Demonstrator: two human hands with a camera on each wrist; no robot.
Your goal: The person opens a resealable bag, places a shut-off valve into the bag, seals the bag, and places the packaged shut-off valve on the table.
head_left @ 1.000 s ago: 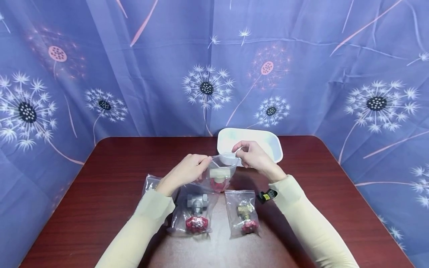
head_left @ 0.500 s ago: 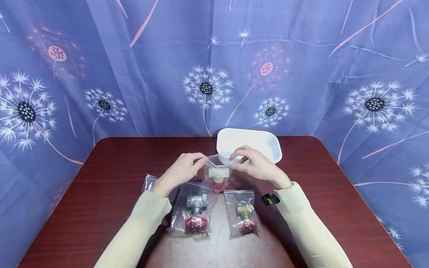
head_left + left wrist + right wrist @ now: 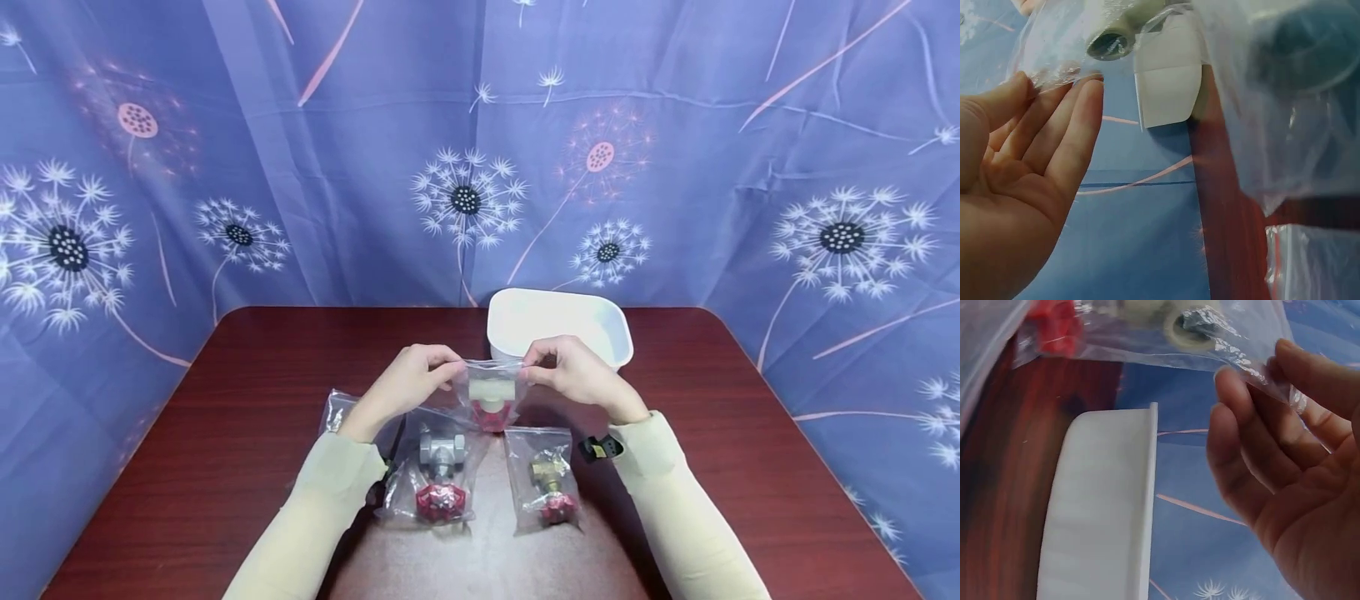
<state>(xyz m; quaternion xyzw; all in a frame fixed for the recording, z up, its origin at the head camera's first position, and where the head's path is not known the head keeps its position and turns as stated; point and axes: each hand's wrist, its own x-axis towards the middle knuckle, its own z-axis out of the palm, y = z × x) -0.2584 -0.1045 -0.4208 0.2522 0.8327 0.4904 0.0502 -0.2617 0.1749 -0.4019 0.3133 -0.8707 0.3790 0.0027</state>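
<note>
A clear zip bag [image 3: 467,407] hangs between both hands, its top edge drawn flat and straight. Inside it sits a valve [image 3: 491,389] with a cream body and a red handwheel at the bottom. My left hand [image 3: 411,382] pinches the bag's top left corner between thumb and fingers. At the top right corner, my right hand [image 3: 577,373] pinches the plastic the same way. The right wrist view shows the cream pipe end [image 3: 1192,328] through the film. Nearer the body lie two more bagged valves, a silver one [image 3: 441,454] and a brass one [image 3: 550,475], both with red handwheels.
A white plastic tub [image 3: 555,317] stands at the table's back edge, just behind the right hand. Another clear bag [image 3: 339,408] lies partly hidden under the left forearm. Beyond the dark red table [image 3: 247,367] hangs a blue dandelion-print curtain [image 3: 360,208].
The bag's mouth, round and gaping before, is now pulled flat. My right hand has gone from the open rim to a pinch on the right corner.
</note>
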